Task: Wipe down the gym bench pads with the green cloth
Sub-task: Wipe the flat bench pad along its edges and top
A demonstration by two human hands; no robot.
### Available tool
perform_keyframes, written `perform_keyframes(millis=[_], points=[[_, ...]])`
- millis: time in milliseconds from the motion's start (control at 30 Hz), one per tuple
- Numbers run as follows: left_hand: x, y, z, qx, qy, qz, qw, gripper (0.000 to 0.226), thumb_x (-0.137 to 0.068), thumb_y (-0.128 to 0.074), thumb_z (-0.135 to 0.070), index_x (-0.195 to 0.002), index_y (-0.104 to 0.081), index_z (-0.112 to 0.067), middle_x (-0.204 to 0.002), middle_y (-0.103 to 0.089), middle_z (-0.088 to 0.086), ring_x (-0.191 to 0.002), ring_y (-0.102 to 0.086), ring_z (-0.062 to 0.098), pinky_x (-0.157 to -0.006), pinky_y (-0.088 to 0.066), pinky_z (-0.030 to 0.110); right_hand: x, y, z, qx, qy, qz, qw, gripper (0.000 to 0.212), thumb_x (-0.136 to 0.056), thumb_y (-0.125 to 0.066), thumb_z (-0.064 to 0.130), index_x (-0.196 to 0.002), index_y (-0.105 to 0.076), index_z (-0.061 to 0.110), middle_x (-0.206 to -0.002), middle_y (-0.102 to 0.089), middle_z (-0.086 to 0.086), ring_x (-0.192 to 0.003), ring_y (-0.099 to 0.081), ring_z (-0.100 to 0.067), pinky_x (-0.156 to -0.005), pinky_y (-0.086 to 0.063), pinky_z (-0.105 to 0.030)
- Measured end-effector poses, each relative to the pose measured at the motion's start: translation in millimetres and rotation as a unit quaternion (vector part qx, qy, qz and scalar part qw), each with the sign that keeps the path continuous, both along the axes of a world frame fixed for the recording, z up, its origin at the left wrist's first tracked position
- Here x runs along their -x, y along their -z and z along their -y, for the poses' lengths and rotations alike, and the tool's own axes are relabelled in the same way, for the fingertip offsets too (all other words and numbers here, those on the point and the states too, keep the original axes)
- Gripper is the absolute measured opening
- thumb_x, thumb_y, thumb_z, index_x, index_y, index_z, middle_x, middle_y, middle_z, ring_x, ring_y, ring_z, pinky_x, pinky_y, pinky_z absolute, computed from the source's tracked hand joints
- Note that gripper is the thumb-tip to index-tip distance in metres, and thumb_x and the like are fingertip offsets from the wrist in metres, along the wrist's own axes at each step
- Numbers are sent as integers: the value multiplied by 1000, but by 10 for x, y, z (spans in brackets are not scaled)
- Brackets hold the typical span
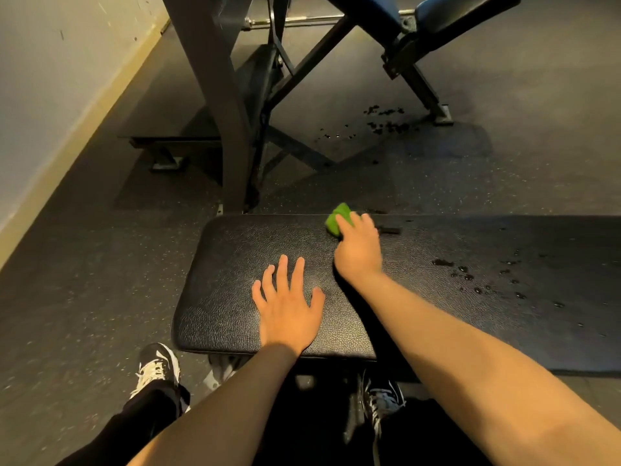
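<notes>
— Which step is this, would you say?

— Mid-wipe, by the look of it. The right hand [358, 250] is curled round the green cloth [338, 219], which is bunched up small and pressed onto the far edge of the black bench pad [232, 264].

— And the other one?

— The left hand [289, 309] lies flat on the pad nearer the person, fingers straight and spread, gripping nothing. I'd say it's there to brace.

— Is there much left to do?

— I reckon so. The end of the pad round the two hands looks dry. Farther to the right a scatter of droplets [470, 275] sits on the surface, well apart from the cloth. There are wet spots on the floor [386, 121] beyond the pad too, though those aren't part of the job.

— So what next?

— My guess is a sweep to the right, carrying the cloth along the pad and through those droplets. It would need even downward pressure, so the cloth takes the water up rather than pushing it about. Bunched like that it covers only a narrow strip, so it needs either several passes or spreading the cloth wider. After that, perhaps the blue pads [440, 15] at the back. I can't tell from here whether they've been wiped.
</notes>
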State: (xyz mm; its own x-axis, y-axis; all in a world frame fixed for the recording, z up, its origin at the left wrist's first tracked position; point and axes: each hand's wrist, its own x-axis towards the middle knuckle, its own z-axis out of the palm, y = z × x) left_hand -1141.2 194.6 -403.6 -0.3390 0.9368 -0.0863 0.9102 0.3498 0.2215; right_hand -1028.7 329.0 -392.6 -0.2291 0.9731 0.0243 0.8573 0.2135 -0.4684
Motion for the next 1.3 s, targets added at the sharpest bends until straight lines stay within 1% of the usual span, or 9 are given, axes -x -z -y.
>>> perform_keyframes(millis=[100,233,367,467,567,700,933,1033,1300], points=[[3,7,7,-10,-1,-15,1000,71,-92,-20,-61,-157,-23,-32,-167,-14,2,-151,-10,28,-121,-7,53,186,-5,208,18,-112,-18,993,64,-89,-52,3,-149,-40,21,-159,-27,-8,-149,-12,-31,-122,-13,-46],[1,-4,1,11,-5,-29,1000,69,-93,-18,-61,-158,-17,-38,-168,-9,0,-152,-7,27,-121,-5,53,-21,3,141,24,-134,8,991,65,-94,-49,6,-155,-31,24,-164,-18,-4,-152,-5,-26,-124,-8,-43],[-65,-89,-43,49,-18,1,999,64,-99,-28,-54,-158,-8,-40,-168,1,1,-153,2,27,-121,4,54,-472,-61,-34,45,-41,9,998,63,-94,-49,9,-153,-34,25,-164,-17,-4,-152,-4,-27,-123,-11,-43],[-219,-165,-109,39,-2,2,999,59,-101,-30,-44,-158,-13,-38,-168,-2,2,-152,0,27,-121,1,56,-880,-95,-139,43,35,29,998,61,-95,-50,14,-153,-33,22,-163,-19,-7,-151,-7,-32,-122,-17,-46],[-533,-182,-158,32,63,17,997,56,-103,-30,-46,-157,-15,-41,-168,-1,-3,-151,-2,26,-120,-4,55,-1165,-94,-206,50,107,47,992,62,-96,-49,16,-154,-31,21,-163,-19,-8,-151,-8,-33,-121,-18,-45],[-734,-115,-167,33,60,34,997,57,-103,-27,-51,-157,-13,-42,-168,2,-3,-151,1,25,-118,0,54,-1105,-117,-187,66,143,38,987,63,-94,-49,16,-154,-31,20,-164,-18,-9,-151,-6,-32,-121,-15,-43],[-707,-78,-144,10,64,14,998,57,-102,-27,-52,-157,-17,-42,-168,-5,-1,-150,-6,26,-119,-5,52,-756,-75,18,46,-58,27,997,60,-97,-48,11,-154,-32,22,-164,-19,-2,-152,-3,-26,-123,-10,-41],[-698,-72,-149,11,63,12,998,57,-101,-26,-54,-157,-17,-44,-168,-6,-1,-150,-6,26,-119,-4,52,-908,-46,-1,37,-84,24,995,61,-97,-46,9,-154,-32,25,-164,-19,-1,-153,-4,-24,-123,-11,-43],[-714,-75,-168,12,65,13,998,57,-100,-27,-54,-156,-17,-45,-168,-6,-2,-150,-3,25,-120,-3,51,-1514,-29,-99,16,129,54,990,62,-95,-48,12,-154,-31,20,-163,-18,-8,-151,-6,-32,-122,-15,-46]])
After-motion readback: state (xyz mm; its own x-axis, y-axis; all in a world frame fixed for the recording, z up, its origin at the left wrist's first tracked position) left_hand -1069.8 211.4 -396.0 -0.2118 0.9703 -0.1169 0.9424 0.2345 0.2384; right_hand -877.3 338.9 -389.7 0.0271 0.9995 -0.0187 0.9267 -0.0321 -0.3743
